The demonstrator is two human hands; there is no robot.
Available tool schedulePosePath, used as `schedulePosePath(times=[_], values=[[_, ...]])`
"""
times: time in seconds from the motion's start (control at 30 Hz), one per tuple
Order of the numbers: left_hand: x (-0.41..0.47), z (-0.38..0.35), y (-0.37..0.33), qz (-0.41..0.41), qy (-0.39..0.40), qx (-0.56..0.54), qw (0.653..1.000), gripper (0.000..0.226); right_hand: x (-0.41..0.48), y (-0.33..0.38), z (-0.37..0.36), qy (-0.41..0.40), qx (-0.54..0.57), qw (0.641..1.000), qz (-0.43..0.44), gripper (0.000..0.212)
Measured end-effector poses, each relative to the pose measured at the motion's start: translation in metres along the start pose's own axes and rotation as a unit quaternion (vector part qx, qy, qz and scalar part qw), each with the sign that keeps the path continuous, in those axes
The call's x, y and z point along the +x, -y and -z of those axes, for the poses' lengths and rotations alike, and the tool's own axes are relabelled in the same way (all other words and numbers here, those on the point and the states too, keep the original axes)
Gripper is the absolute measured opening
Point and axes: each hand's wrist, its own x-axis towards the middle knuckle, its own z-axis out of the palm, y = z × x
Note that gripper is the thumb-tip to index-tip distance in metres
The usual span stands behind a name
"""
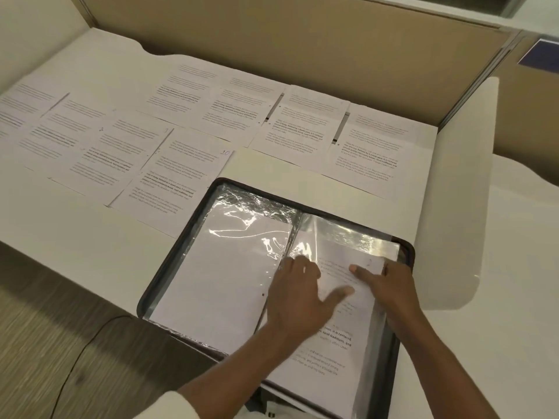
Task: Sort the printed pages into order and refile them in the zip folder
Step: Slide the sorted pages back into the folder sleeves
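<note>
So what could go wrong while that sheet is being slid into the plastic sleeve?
The sheet could buckle or crease at the mouth of the sleeve, under the left hand and right hand. The folder seems to overhang the desk edge, so it might tip. The loose pages overlap and could get mixed up.

One wide-angle head view looks forward and steeply down on the flat white surface (pixel 69 219), from close above its near edge toward its far edge.
</note>
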Motion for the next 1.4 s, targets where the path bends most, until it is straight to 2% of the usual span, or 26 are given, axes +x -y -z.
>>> schedulePosePath(times=[0.07,0.13,0.17,0.23,0.3,0.37,0.47,0.6,0.73,0.87,0.93,1.03,1.1,1.23,1.4], values=[[-0.015,0.009,-0.022,0.038,0.068,0.027,0.997,0.104,-0.009,0.002,-0.001,0.005,0.036,0.999,0.022,0.012],[-0.026,0.02,-0.04,0.06,0.132,0.072,0.987,0.112,-0.012,0.011,-0.004,0.011,0.061,0.997,0.041,0.015],[-0.03,0.027,-0.047,0.067,0.155,0.095,0.981,0.108,-0.012,0.018,-0.007,0.022,0.073,0.996,0.047,0.018],[-0.035,0.043,-0.056,0.07,0.185,0.126,0.972,0.08,-0.01,0.034,-0.013,0.042,0.102,0.992,0.059,0.026],[-0.038,0.061,-0.06,0.066,0.184,0.142,0.97,0.044,-0.007,0.051,-0.02,0.064,0.119,0.988,0.076,0.024],[-0.038,0.08,-0.057,0.071,0.168,0.162,0.97,0.02,-0.008,0.069,-0.029,0.094,0.15,0.98,0.086,0.015],[-0.035,0.108,-0.039,0.117,0.127,0.157,0.972,0.017,-0.011,0.089,-0.046,0.149,0.215,0.961,0.084,0.017],[-0.026,0.143,0.006,0.192,0.06,0.132,0.971,0.019,-0.009,0.094,-0.075,0.204,0.238,0.945,0.089,0.044],[-0.009,0.16,0.063,0.27,-0.002,0.104,0.957,0.019,-0.006,0.072,-0.112,0.203,0.096,0.966,0.127,0.074],[0.008,0.15,0.114,0.318,-0.02,0.071,0.945,0.031,-0.006,0.039,-0.136,0.242,-0.033,0.947,0.21,0.079],[0.017,0.139,0.138,0.337,-0.015,0.062,0.939,0.037,-0.003,0.026,-0.144,0.235,-0.111,0.932,0.253,0.081],[0.027,0.123,0.168,0.361,-0.023,0.051,0.931,0.033,0.004,0.008,-0.158,0.202,-0.261,0.88,0.342,0.081],[0.03,0.114,0.181,0.38,-0.029,0.039,0.924,0.035,0.004,0.006,-0.165,0.186,-0.326,0.852,0.366,0.077],[0.032,0.104,0.198,0.395,-0.014,0.05,0.917,0.043,-0.006,0.007,-0.175,0.163,-0.399,0.823,0.37,0.077],[0.032,0.103,0.211,0.4,-0.01,0.09,0.912,0.065,-0.007,0.009,-0.177,0.171,-0.418,0.815,0.364,0.075]])
